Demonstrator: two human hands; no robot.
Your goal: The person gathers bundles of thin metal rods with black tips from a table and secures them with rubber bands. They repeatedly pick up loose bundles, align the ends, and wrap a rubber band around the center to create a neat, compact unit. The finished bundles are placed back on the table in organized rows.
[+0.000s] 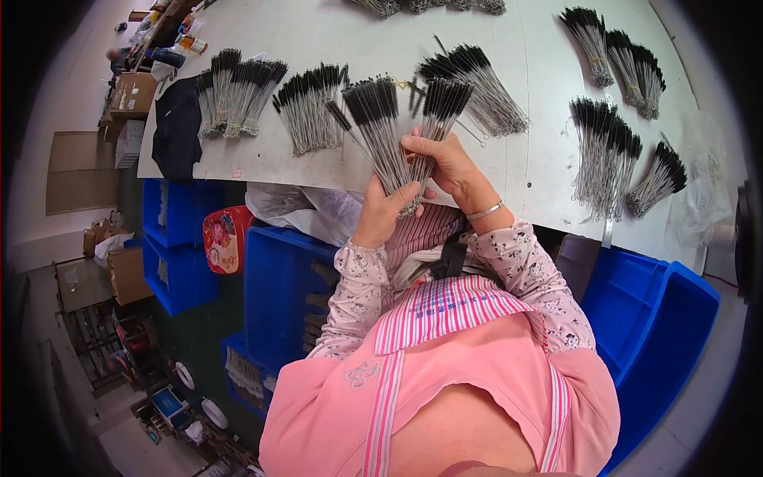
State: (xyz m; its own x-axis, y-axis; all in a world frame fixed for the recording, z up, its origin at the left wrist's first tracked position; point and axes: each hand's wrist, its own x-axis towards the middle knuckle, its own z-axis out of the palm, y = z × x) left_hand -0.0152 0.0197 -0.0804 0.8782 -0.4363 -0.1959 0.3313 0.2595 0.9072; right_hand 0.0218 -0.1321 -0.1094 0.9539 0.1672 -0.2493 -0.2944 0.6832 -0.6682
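- Currently, L hand (385, 211) is closed round lower stem ends of the larger brush cluster (373, 107), thumb across the wire.
- R hand (451, 164) grips stems of the smaller brush cluster (443, 103) higher up, thumb on the near side; bracelet (485, 211) on that wrist.
- Both clusters: black bristles up, fanned apart in a V, wire stems converging btwn the hands; held over near edge of the white table (318, 32).
- One brush (338, 116) splays out L of the larger cluster.
- On table, L side: brush bundles (238, 95) w/ a dark cloth (176, 127) just beside; another bunch (311, 107) nearer the hands.
- Just R of the hands: fanned brush pile (483, 91), lying flat.
- Far R: more bundles (604, 155), plus clear plastic (701, 187) by table edge.
- Below table level: blue bins on L (286, 274) & R (648, 310), + red stool (226, 240) on L.
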